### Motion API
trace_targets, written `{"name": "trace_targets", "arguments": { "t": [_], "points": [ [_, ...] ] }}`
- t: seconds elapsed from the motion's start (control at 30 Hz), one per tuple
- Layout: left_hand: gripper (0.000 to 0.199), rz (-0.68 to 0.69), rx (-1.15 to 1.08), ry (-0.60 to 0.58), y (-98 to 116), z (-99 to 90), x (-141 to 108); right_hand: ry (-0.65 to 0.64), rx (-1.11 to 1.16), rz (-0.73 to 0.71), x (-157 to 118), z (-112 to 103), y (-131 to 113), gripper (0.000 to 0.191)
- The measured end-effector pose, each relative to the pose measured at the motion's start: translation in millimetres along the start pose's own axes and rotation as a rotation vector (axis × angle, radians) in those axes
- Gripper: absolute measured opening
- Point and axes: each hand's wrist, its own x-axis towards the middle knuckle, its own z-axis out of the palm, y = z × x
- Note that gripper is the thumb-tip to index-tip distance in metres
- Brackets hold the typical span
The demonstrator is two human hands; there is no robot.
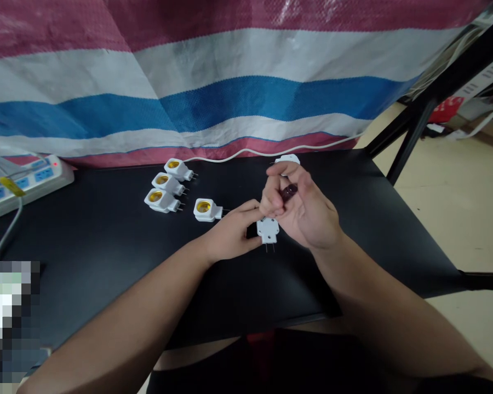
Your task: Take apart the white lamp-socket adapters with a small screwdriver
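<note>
left hand (230, 234): fingers closed on white plastic two-pin plug adapter (267, 229) | adapter's long axis runs toward the person, pins nearest | right hand (308, 210): pinching small dark-red cylinder (290, 192), just above adapter

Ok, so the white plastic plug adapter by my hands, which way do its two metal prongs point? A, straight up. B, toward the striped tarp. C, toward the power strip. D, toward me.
D. The two metal prongs stick out of the near edge of the white plastic plug adapter toward you, beside your left hand, above the black tabletop.
</note>
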Motion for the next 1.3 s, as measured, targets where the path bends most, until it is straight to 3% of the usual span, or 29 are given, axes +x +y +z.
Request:
{"name": "trace_targets", "arguments": {
  "t": [0.27,0.47,0.6,0.7,1.13,1.3],
  "points": [
    [0.03,0.013,0.04,0.005,-2.0,0.6,-0.2,0.062,-0.043,-0.021,-0.7,-2.5,2.9,0.032],
    [0.028,0.005,0.023,0.015,-1.5,1.1,-0.2,-0.02,-0.035,0.06,-1.4,-4.8,-1.1,0.038],
    [0.035,-0.008,0.034,-0.002,0.1,-0.4,-0.3,-0.056,0.061,0.008,-1.1,-4.4,3.2,0.028],
    [0.038,0.009,0.038,-0.001,0.3,-0.9,-0.3,-0.047,0.094,-0.032,-1.1,-3.6,6.8,0.035],
    [0.037,0.026,0.056,-0.007,0.9,0.4,-0.1,-0.006,0.064,0.076,-0.5,-8.8,5.9,0.032],
    [0.053,0.039,0.045,0.007,-1.8,1.5,-0.8,-0.032,0.048,0.099,1.9,-7.2,5.9,0.042]
  ]
}}
